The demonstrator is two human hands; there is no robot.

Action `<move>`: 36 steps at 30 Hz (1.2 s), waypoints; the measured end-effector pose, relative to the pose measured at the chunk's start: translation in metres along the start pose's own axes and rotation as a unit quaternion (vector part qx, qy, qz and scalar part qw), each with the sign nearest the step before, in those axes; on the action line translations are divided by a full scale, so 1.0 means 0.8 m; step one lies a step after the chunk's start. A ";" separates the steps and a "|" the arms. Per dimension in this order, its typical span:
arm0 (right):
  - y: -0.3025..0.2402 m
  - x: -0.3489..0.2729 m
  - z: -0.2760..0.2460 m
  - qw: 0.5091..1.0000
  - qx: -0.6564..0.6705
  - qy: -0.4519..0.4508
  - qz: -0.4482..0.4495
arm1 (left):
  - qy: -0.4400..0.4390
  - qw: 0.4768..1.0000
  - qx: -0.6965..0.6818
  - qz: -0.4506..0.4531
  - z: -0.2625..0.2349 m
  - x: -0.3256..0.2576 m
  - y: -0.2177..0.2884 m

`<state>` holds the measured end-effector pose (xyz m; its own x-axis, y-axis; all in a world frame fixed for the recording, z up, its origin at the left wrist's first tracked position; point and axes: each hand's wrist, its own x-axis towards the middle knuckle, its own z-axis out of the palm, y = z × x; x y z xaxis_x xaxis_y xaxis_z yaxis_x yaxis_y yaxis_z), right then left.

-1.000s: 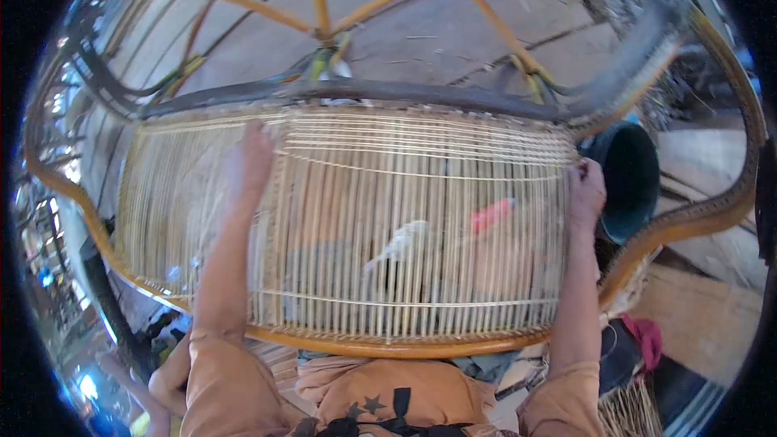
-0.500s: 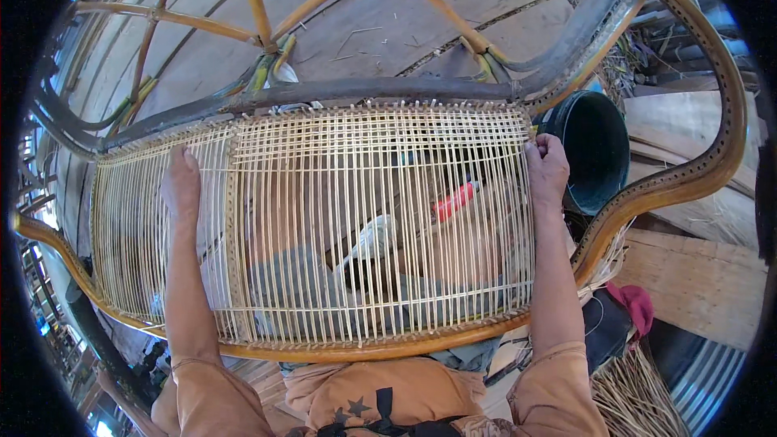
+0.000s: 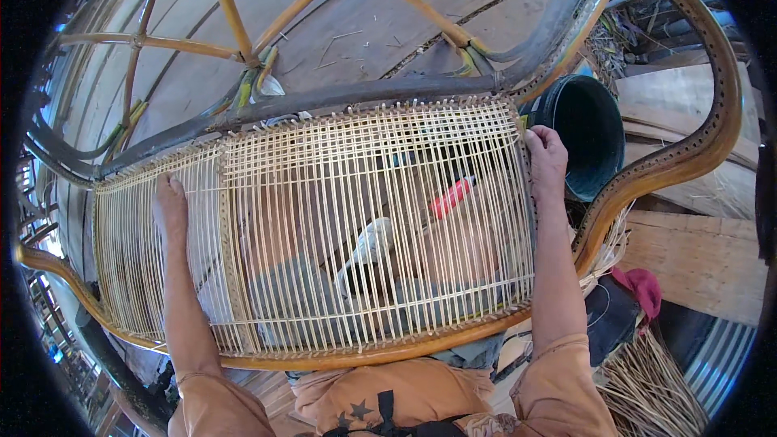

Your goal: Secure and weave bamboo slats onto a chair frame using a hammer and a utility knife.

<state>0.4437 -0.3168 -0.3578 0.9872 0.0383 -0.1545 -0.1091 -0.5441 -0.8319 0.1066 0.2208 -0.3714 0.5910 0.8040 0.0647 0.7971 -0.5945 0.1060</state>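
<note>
A rattan bench frame with a partly woven seat panel [image 3: 364, 218] lies across my lap. Pale cane strands run front to back, and crosswise strands form a tight weave along the far edge. My left hand [image 3: 171, 206] is closed at the panel's left part, thumb up against the strands. Its other fingers are largely hidden, so what it holds cannot be made out. At the panel's far right corner, my right hand [image 3: 548, 163] pinches by the side rim, at the end of the crosswise cane strands. A pale crosswise strand stretches between both hands.
A dark bucket [image 3: 591, 142] stands right of my right hand. The curved, drilled rattan arm [image 3: 712, 137] rises beyond it. Through the strands show a red bottle [image 3: 453, 197] and a whitish bundle [image 3: 372, 243]. Loose cane [image 3: 647, 388] and a dark red cloth [image 3: 639, 290] lie at right.
The view has turned slightly, so the panel's right end sits higher and its left end lower. Both hands keep about the same places on the panel.
</note>
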 end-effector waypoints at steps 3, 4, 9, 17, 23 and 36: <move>0.010 0.001 -0.003 0.994 0.102 0.015 0.043 | -0.025 1.000 -0.010 -0.011 -0.006 -0.002 0.004; 0.006 0.000 -0.002 0.994 0.102 0.006 0.042 | -0.037 0.999 -0.015 -0.025 -0.007 -0.002 0.004; 0.006 0.004 -0.001 0.998 0.052 0.003 0.035 | -0.016 1.000 -0.020 -0.001 -0.003 -0.001 0.002; 0.011 0.010 0.006 0.997 -0.072 0.005 0.016 | -0.027 0.999 -0.024 0.006 0.008 0.006 -0.022; -0.002 0.015 0.008 0.988 -0.154 0.001 0.015 | -0.001 0.999 -0.043 0.012 -0.003 0.004 -0.011; 0.016 0.013 -0.002 0.998 0.012 -0.048 0.026 | 0.131 0.971 0.023 0.198 -0.068 -0.005 0.122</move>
<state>0.4531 -0.3251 -0.3691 0.9646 0.0904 -0.2478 -0.1647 -0.5275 -0.8334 0.1752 0.1604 -0.3075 0.8054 0.4844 0.3417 0.5223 -0.8524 -0.0229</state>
